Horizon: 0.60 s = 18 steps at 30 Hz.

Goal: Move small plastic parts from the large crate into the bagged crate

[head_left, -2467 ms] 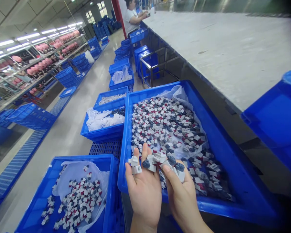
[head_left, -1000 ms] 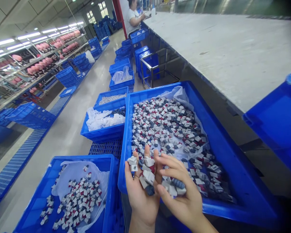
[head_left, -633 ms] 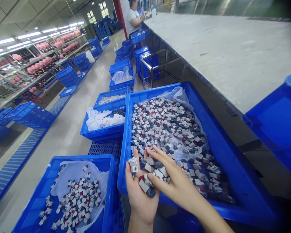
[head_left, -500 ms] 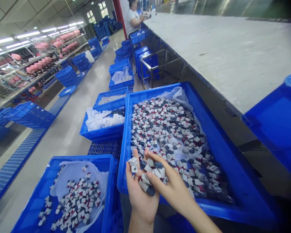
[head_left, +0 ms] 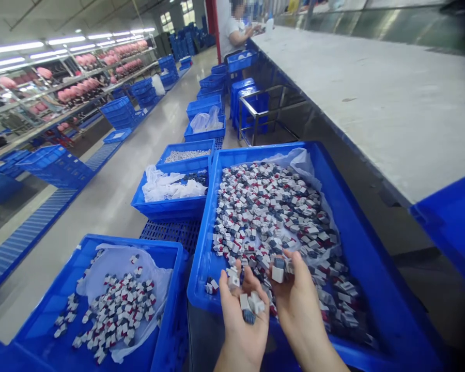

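My left hand (head_left: 243,330) is cupped palm up, fingers curled around a few small white and dark blue plastic blocks (head_left: 257,305). Beside it, my right hand (head_left: 300,305) holds a white and dark blue plastic block (head_left: 278,272) at its fingers, with perhaps another behind it. The hands are slightly apart, over the near edge of a large blue bin (head_left: 362,243). Inside that bin, on a clear plastic sheet, lies a heap of similar blocks (head_left: 256,201) in white, dark blue and red.
A second blue bin (head_left: 34,315) at lower left holds a smaller pile of blocks (head_left: 118,315). Further blue bins line the floor ahead, one with white bags (head_left: 170,188). A long white table (head_left: 356,88) runs along the right. A person (head_left: 238,33) sits far back.
My hands have moved apart, the right one shifting right. Fewer blocks lie in my left palm, and my right hand now holds a block at its fingers. The view has shifted slightly.
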Motion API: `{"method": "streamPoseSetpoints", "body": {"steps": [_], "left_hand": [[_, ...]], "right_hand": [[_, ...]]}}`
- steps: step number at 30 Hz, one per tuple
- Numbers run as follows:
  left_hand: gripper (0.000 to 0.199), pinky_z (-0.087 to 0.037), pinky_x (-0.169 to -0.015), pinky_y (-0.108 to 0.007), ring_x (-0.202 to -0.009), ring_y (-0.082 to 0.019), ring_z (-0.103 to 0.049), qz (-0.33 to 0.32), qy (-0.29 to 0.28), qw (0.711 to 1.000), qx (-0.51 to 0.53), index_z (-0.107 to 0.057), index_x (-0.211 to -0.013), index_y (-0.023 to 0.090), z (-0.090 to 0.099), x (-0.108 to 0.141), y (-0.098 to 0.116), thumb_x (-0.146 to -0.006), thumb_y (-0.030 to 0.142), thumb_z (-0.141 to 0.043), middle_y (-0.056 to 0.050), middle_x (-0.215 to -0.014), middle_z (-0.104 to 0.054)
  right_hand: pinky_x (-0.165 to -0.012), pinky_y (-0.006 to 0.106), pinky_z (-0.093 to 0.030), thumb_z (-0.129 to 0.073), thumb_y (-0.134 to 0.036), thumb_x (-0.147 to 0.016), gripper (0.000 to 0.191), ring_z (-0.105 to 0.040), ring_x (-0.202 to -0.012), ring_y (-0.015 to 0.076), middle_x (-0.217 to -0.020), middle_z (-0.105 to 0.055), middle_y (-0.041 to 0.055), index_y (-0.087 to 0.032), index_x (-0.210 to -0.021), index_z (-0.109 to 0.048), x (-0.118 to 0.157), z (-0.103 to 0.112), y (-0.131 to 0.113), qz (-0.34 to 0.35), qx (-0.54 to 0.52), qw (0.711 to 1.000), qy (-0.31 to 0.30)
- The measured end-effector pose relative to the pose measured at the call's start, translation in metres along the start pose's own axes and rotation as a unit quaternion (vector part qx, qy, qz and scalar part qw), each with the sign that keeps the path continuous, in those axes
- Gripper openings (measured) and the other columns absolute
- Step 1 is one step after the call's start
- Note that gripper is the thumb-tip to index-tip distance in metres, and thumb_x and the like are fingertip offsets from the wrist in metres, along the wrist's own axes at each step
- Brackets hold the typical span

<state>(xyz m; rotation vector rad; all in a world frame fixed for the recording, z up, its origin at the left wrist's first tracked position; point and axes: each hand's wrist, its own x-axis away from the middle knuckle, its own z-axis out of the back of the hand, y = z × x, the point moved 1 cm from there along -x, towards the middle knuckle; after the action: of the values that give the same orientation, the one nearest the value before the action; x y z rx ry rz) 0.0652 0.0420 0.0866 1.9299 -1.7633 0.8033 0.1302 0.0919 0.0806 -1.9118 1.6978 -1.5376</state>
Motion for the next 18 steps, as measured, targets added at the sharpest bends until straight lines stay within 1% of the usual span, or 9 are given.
{"method": "streamPoseSetpoints", "body": {"steps": [1,3,7,9,12,13,15,17,18], "left_hand": [[0.031,-0.044,-0.048,-0.018,-0.053,-0.008,-0.054,0.004,0.004,1.0,-0.009,-0.048,-0.107,0.021,0.005,-0.001,0.003,-0.08,0.037,-0.047,0.0,-0.07,-0.059],[0.027,-0.033,-0.038,-0.015,-0.04,-0.005,-0.042,-0.004,0.013,0.999,-0.045,-0.05,-0.098,0.021,0.014,-0.001,0.01,-0.079,0.04,-0.046,0.005,-0.055,-0.048],[0.028,-0.026,-0.038,-0.015,-0.038,-0.004,-0.035,-0.072,0.032,0.99,-0.118,-0.051,-0.089,0.018,0.025,0.006,0.037,-0.078,0.044,-0.045,0.007,-0.05,-0.039],[0.029,-0.026,-0.038,-0.015,-0.038,-0.004,-0.034,-0.108,0.04,0.986,-0.123,-0.052,-0.082,0.016,0.03,0.012,0.054,-0.077,0.044,-0.045,0.007,-0.049,-0.038],[0.029,-0.026,-0.037,-0.017,-0.038,-0.005,-0.034,-0.159,0.068,0.978,-0.114,-0.05,-0.069,0.015,0.041,0.024,0.077,-0.074,0.044,-0.049,0.007,-0.045,-0.035],[0.03,-0.026,-0.037,-0.018,-0.037,-0.006,-0.034,-0.176,0.078,0.975,-0.11,-0.048,-0.066,0.016,0.044,0.028,0.084,-0.073,0.045,-0.05,0.007,-0.044,-0.033],[0.033,-0.026,-0.037,-0.018,-0.038,-0.006,-0.033,-0.211,0.09,0.968,-0.102,-0.046,-0.062,0.016,0.051,0.036,0.095,-0.072,0.047,-0.051,0.007,-0.044,-0.032],[0.034,-0.026,-0.038,-0.018,-0.039,-0.005,-0.034,-0.241,0.088,0.962,-0.096,-0.045,-0.063,0.016,0.054,0.042,0.102,-0.071,0.049,-0.051,0.007,-0.047,-0.033],[0.034,-0.027,-0.039,-0.018,-0.04,-0.005,-0.035,-0.252,0.085,0.959,-0.095,-0.046,-0.065,0.016,0.055,0.045,0.104,-0.072,0.049,-0.051,0.007,-0.048,-0.034]], "right_hand": [[-0.048,0.021,-0.045,-0.059,-0.046,-0.068,0.028,-0.051,-0.059,0.0108,-0.071,-0.053,-0.0038,-0.024,-0.084,-0.056,-0.002,0.001,-0.001,0.002,0.016,1.0,-0.002],[-0.042,0.021,-0.041,-0.056,-0.05,-0.07,0.03,-0.049,-0.054,0.0109,-0.068,-0.052,-0.0034,-0.023,-0.083,-0.057,-0.004,0.0,0.001,0.003,0.054,0.998,-0.023],[-0.038,0.019,-0.038,-0.055,-0.049,-0.069,0.03,-0.048,-0.053,0.0104,-0.071,-0.054,-0.0028,-0.023,-0.084,-0.058,0.008,-0.022,0.02,-0.044,0.141,0.982,-0.122],[-0.035,0.019,-0.036,-0.054,-0.048,-0.07,0.031,-0.047,-0.047,0.0105,-0.064,-0.054,-0.0036,-0.023,-0.088,-0.057,0.023,-0.043,0.039,-0.102,0.175,0.957,-0.206],[-0.033,0.02,-0.037,-0.05,-0.049,-0.074,0.034,-0.047,-0.042,0.0108,-0.057,-0.054,-0.0054,-0.026,-0.098,-0.054,0.052,-0.077,0.071,-0.202,0.213,0.888,-0.353],[-0.038,0.02,-0.041,-0.05,-0.048,-0.075,0.034,-0.051,-0.047,0.0111,-0.063,-0.057,-0.0047,-0.027,-0.102,-0.052,0.062,-0.087,0.08,-0.226,0.218,0.863,-0.396],[-0.059,0.021,-0.05,-0.053,-0.044,-0.075,0.035,-0.06,-0.073,0.0116,-0.093,-0.062,-0.0014,-0.028,-0.107,-0.051,0.077,-0.1,0.094,-0.249,0.219,0.826,-0.455],[-0.08,0.026,-0.047,-0.057,-0.04,-0.074,0.041,-0.054,-0.1,0.0137,-0.121,-0.051,0.0008,-0.028,-0.112,-0.05,0.084,-0.105,0.099,-0.266,0.227,0.795,-0.495],[-0.086,0.029,-0.044,-0.058,-0.04,-0.074,0.044,-0.05,-0.108,0.015,-0.129,-0.044,0.0013,-0.029,-0.115,-0.048,0.084,-0.104,0.099,-0.273,0.234,0.774,-0.521]]}}
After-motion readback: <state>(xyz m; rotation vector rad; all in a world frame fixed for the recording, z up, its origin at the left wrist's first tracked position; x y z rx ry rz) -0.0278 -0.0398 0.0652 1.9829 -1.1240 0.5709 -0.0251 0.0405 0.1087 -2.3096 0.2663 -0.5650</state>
